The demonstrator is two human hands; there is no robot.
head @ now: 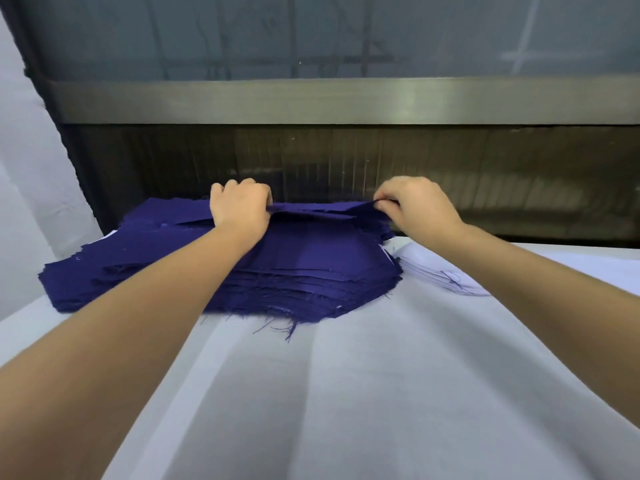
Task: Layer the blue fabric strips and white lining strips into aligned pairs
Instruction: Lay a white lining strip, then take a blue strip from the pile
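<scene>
Blue fabric strips (pixel 298 268): frayed stack at the far side of the worktop (pixel 363 393), loose threads trailing off its near edge.
Top strip (pixel 322 212): raised at the back of the stack, stretched between both hands.
Left hand (pixel 239 206): fingers curled round the strip's left end.
Right hand (pixel 419 206): thumb and fingertips pinching the strip's right end.
White lining strips (pixel 433 271): lying flat just right of the stack.
Worktop: covered in white cloth.
</scene>
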